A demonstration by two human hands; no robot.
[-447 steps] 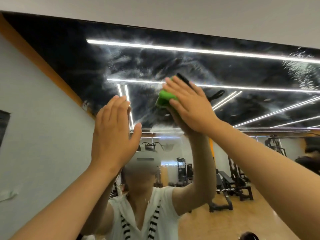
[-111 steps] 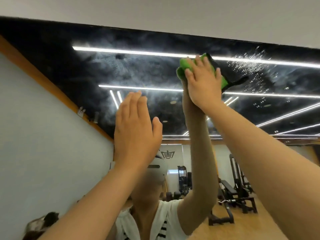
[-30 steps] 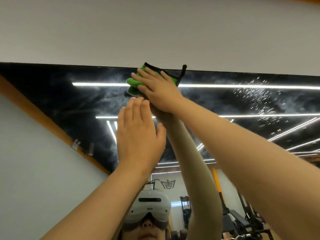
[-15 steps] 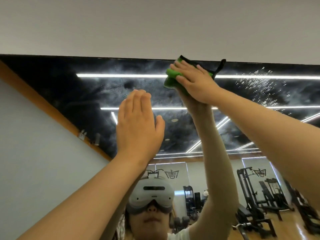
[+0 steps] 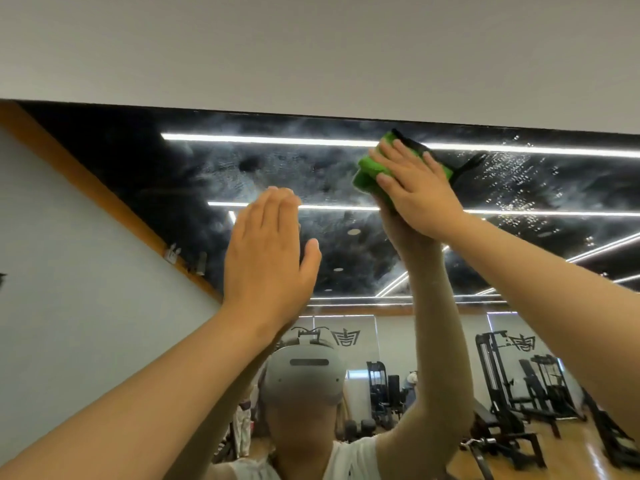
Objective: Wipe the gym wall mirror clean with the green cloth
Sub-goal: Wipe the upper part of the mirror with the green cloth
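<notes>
The wall mirror [image 5: 277, 168] fills the middle of the view, smeared with hazy streaks and, at the upper right, fine droplets. My right hand [image 5: 415, 188] presses the green cloth [image 5: 369, 173] flat against the glass just below the mirror's top edge, fingers straight and spread over it. A black strap of the cloth sticks out to the right of my fingers. My left hand [image 5: 270, 258] is raised lower and to the left, palm flat toward the glass, fingers straight and together, holding nothing.
A plain white wall [image 5: 311, 46] runs above the mirror's top edge. The reflection shows a person wearing a headset [image 5: 304, 375], bright ceiling light strips, and gym machines [image 5: 509, 393] on a wooden floor at the lower right.
My right hand slid the cloth from the middle of the top edge rightward and slightly down. The view has tilted down a little. My left hand stays flat in about the same spot.
</notes>
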